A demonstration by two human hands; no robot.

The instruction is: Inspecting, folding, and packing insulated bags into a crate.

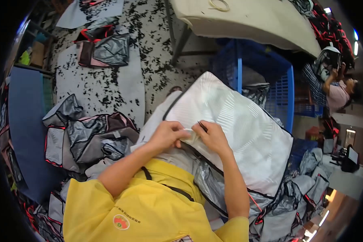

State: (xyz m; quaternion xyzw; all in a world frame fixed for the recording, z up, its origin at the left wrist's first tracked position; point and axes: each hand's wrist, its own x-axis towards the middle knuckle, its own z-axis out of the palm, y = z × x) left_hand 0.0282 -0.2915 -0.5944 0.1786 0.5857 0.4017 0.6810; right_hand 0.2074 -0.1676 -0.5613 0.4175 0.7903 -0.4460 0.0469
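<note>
Across my lap lies a large white quilted fabric panel (234,117) with black binding along its edges; silvery lining (209,179) shows beneath its near side. My left hand (168,135) is closed in a pinch at the panel's left near edge, by a small pale bit between the two hands that I cannot make out. Close beside it, my right hand (213,139) is closed on a slim dark tool (203,126), whose end pokes up between thumb and fingers. The tool's lower part is hidden by the hand.
Silver-grey bags with red trim (97,137) are heaped on the left, with more (298,197) at right. A blue plastic crate (286,88) stands beyond the panel, under a cloth-covered table (254,20). Black scraps litter the floor (157,52). Another person (339,90) sits at far right.
</note>
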